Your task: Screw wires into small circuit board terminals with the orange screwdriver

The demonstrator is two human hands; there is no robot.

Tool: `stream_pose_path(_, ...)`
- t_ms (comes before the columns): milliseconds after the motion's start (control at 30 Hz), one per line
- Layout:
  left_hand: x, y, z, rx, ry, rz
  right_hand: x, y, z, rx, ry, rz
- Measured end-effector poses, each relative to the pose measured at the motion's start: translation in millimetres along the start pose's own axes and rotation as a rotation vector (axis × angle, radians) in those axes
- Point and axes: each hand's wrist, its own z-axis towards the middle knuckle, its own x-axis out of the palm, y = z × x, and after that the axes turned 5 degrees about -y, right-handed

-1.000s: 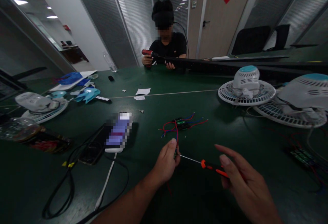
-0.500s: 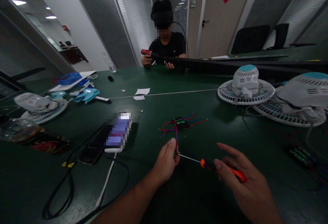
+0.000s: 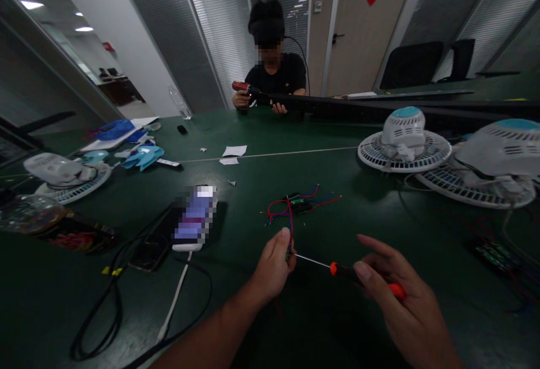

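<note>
Pinched in my left hand (image 3: 272,265) is a small green part with red and blue wires (image 3: 291,220); my fingers hide most of it. My right hand (image 3: 396,290) grips the orange and black handle of a screwdriver (image 3: 343,271), thumb on top and index finger stretched out. The thin shaft points left, and its tip meets the part at my left fingertips. Just beyond my left hand, small circuit boards (image 3: 300,206) with red and blue leads lie on the green table.
White fan housings (image 3: 405,133) stand at right, near another wired board (image 3: 495,256). At left are a phone (image 3: 194,217), black cables (image 3: 118,301), a drink bottle (image 3: 59,223) and another fan part (image 3: 63,172). Across the table a person holds a red drill (image 3: 241,86) against a long black bar (image 3: 358,107).
My right thumb has shifted slightly along the screwdriver handle, and the handle looks turned a little. My left hand and the wired part stay in place.
</note>
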Motion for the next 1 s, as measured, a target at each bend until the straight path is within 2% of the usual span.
stream_pose_path(100,0.4,0,0,-0.002,0.001,0.003,3,7,-3,0.090,-0.024,0.042)
stream_pose_path(200,0.6,0,0,-0.014,0.005,-0.008,5,14,-5,0.154,-0.056,-0.028)
stream_pose_path(400,0.3,1,2,-0.026,-0.014,-0.045,5,12,-3,0.039,-0.056,-0.098)
stream_pose_path(533,-0.2,1,2,-0.016,0.008,-0.015,3,6,1,-0.034,0.002,-0.143)
stream_pose_path(767,-0.4,3,2,0.008,0.009,0.012,0,1,2,-0.036,0.022,-0.164)
stream_pose_path(1000,0.8,2,2,0.002,0.001,-0.019,0,3,3,-0.065,-0.011,-0.130)
